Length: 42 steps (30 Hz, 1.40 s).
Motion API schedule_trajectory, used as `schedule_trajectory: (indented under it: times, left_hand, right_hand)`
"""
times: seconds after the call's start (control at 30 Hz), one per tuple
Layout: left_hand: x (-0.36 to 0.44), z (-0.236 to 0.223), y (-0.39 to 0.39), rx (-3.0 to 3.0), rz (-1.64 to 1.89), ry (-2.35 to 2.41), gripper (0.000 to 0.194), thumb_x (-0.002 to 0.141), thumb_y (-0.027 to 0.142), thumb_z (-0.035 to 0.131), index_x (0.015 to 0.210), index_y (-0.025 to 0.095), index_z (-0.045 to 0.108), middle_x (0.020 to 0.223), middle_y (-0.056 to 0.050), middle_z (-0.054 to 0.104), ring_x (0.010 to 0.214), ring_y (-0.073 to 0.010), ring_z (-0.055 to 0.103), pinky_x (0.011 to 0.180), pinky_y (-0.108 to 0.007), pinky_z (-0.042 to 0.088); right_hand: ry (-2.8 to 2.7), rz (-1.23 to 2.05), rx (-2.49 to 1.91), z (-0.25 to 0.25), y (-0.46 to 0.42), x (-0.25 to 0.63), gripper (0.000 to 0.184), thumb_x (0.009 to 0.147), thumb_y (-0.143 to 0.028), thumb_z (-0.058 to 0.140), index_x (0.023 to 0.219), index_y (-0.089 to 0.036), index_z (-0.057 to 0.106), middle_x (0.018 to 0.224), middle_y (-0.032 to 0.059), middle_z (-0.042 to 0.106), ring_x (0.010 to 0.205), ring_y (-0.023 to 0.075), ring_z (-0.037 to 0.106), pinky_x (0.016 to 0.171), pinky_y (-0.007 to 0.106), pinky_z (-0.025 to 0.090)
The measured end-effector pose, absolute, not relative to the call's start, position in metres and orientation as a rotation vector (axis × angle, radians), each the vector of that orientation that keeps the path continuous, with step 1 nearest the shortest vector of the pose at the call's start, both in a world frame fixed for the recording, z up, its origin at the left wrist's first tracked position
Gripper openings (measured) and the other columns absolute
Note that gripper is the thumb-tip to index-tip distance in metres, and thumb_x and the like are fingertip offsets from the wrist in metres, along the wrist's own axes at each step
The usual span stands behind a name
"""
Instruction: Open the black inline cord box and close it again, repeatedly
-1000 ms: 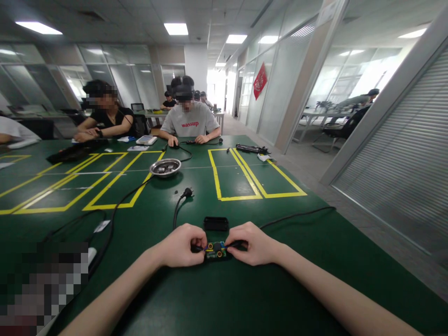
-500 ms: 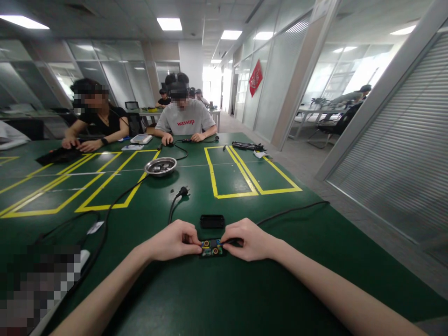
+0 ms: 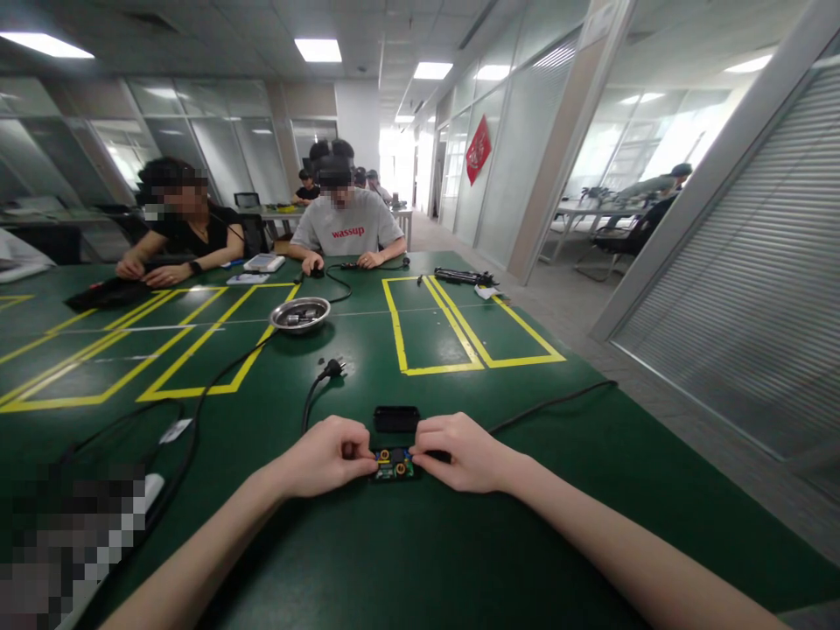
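A small circuit board (image 3: 395, 464) with copper coils and coloured wires lies on the green table (image 3: 367, 542) before me. My left hand (image 3: 332, 455) pinches its left end between thumb and fingers. At the opposite end my right hand (image 3: 463, 451) is closed too, its fingertips on the wires and the board's edge. Those fingers hide exactly what they grip. Just behind the board sits a black plastic case half (image 3: 396, 418), apart from both hands. A black cable (image 3: 551, 402) runs off to the right from behind my right hand. Another cable leads from behind my left hand to a plug (image 3: 334, 367).
A metal bowl (image 3: 300, 315) holding small metal parts stands farther back on the left. Yellow tape outlines (image 3: 443, 371) mark the table. Two co-workers (image 3: 347, 214) sit across, their hands on dark objects. A folded black tripod-like object (image 3: 463, 276) lies at the far edge.
My right fingers have shifted slightly at the board's right end, and the dark wire seen between them is now mostly covered. The left hand keeps its pinch. The view has moved a little.
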<state>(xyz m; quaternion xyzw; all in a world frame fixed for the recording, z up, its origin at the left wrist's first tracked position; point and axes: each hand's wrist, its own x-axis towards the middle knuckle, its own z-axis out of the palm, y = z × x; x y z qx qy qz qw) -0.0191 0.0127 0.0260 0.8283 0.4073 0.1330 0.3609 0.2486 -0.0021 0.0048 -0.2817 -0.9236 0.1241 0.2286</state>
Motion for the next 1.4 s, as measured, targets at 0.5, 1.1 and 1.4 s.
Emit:
schedule_trajectory:
  times: [0.5, 1.1, 1.4]
  left_hand:
    - [-0.022, 0.028, 0.017, 1.956, 0.345, 0.998, 0.018, 0.081, 0.033, 0.073, 0.083, 0.015, 0.073, 0.077, 0.001, 0.064, 0.065, -0.0117, 0.052, 0.059, -0.021, 0.041]
    - [-0.021, 0.018, 0.019, 2.224, 0.708, 1.145, 0.024, 0.092, 0.035, 0.06, 0.103, 0.018, 0.073, 0.098, -0.007, 0.073, 0.087, -0.0209, 0.064, 0.075, -0.03, 0.052]
    - [-0.019, 0.012, 0.023, 2.024, 0.675, 1.079, 0.055, 0.087, 0.031, 0.065, 0.141, 0.021, 0.06, 0.111, -0.006, 0.071, 0.088, -0.019, 0.067, 0.08, -0.033, 0.056]
  right_hand:
    - [-2.251, 0.82, -1.014, -0.005, 0.004, 0.248, 0.014, 0.089, -0.024, 0.075, 0.078, -0.017, 0.07, 0.067, -0.0023, 0.064, 0.058, 0.0107, 0.055, 0.056, 0.022, 0.041]
    - [-2.164, 0.305, -1.113, -0.018, 0.013, 0.244, 0.034, 0.093, -0.025, 0.07, 0.127, -0.021, 0.068, 0.126, 0.0137, 0.067, 0.116, 0.0292, 0.061, 0.098, 0.049, 0.052]
    - [-2.13, 0.755, -1.045, -0.01, 0.013, 0.244, 0.04, 0.08, -0.006, 0.074, 0.117, -0.018, 0.065, 0.103, 0.0044, 0.071, 0.088, 0.0188, 0.067, 0.081, 0.035, 0.056]
